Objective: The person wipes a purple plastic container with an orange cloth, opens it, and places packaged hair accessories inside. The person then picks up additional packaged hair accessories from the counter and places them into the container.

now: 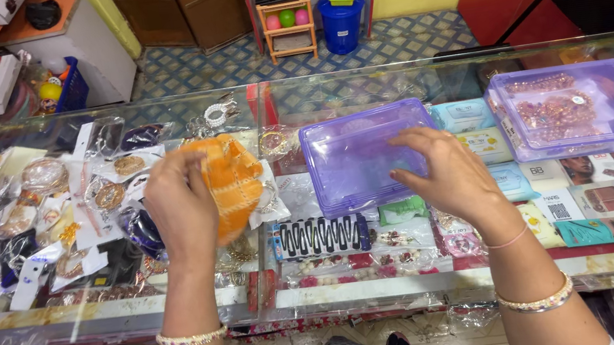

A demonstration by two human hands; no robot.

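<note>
Resting flat on the glass-topped table [467, 64], the translucent purple rectangular plastic box [356, 154] lies with its long axis running left to right, directly under and just ahead of the right hand [445, 170], whose fingers are spread open and curved over the box's right half, touching or all but touching its lid. To the box's left, the left hand [181, 205] is closed around a crumpled orange cloth pouch [233, 182] held above the table, so the right hand is the nearer one. Farther right sits a second purple plastic box filled with beaded jewellery [579, 109].
</note>
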